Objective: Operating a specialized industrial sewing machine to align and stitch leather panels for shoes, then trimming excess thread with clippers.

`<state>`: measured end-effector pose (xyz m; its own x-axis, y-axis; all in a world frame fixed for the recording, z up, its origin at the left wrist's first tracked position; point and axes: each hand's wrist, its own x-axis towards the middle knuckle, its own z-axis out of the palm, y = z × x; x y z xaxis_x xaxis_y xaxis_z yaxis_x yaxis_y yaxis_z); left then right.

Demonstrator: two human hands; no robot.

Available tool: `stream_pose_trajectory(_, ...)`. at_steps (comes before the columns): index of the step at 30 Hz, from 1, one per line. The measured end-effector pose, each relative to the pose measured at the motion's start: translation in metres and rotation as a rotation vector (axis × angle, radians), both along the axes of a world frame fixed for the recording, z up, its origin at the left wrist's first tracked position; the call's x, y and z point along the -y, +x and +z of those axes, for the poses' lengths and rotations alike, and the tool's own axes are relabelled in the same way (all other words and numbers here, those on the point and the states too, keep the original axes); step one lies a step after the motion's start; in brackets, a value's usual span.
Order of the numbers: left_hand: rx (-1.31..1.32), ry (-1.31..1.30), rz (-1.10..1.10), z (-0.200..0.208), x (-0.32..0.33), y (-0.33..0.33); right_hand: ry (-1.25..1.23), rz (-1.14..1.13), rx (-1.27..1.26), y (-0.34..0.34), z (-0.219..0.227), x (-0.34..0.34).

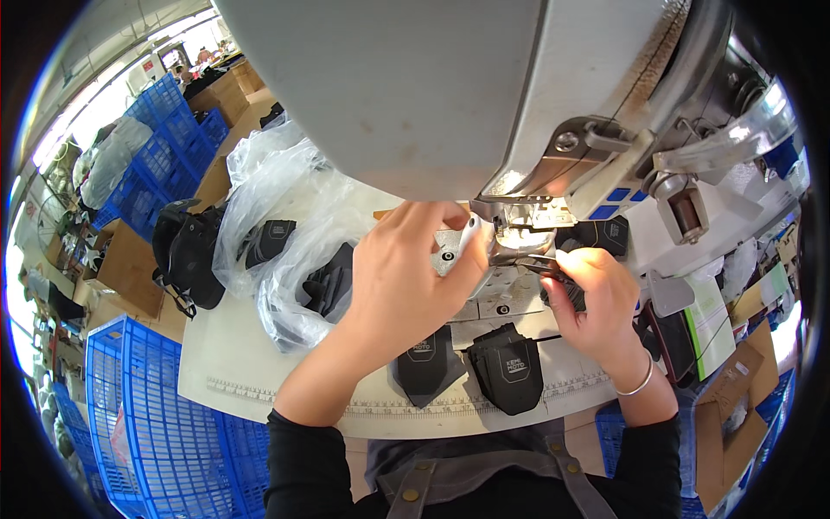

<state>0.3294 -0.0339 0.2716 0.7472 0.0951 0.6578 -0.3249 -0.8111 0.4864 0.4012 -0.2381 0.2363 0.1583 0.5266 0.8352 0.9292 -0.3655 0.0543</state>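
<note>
A grey-white sewing machine [389,95] fills the upper middle, its lit needle area [519,235] just above the bed. My left hand [411,281] is at the left of the needle area, thumb and forefinger bent toward each other beside a small pale part; what they pinch, if anything, I cannot make out. On the other side, my right hand [601,303] grips a small dark pointed tool [546,265] between thumb and fingers, its tip toward the needle area. Nearer me lie a stack of black fabric pieces [508,381] with light print and another black piece [424,370].
Left on the table, a clear plastic bag [281,298] holds black pieces, beside a black strapped item [186,255]. Blue crates [143,415] stand at lower left. A thread bobbin [686,216] hangs at right, above a green-edged booklet [709,324] and an open carton [735,415].
</note>
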Motion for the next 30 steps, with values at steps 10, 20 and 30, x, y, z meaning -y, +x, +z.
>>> stream_pose_trajectory(10, -0.022, 0.105, -0.041, -0.003, 0.01, -0.015, -0.044, -0.111, 0.234, -0.009, 0.009, -0.026)
stream_pose_trajectory(20, -0.113, 0.226, 0.011, 0.0, 0.015, -0.028, -0.028, 0.024, 0.087, -0.014, -0.002, -0.021)
stream_pose_trajectory(30, -0.567, 0.159, -1.249, 0.016, -0.029, -0.042, -0.168, -0.262, -0.704, -0.031, -0.07, 0.042)
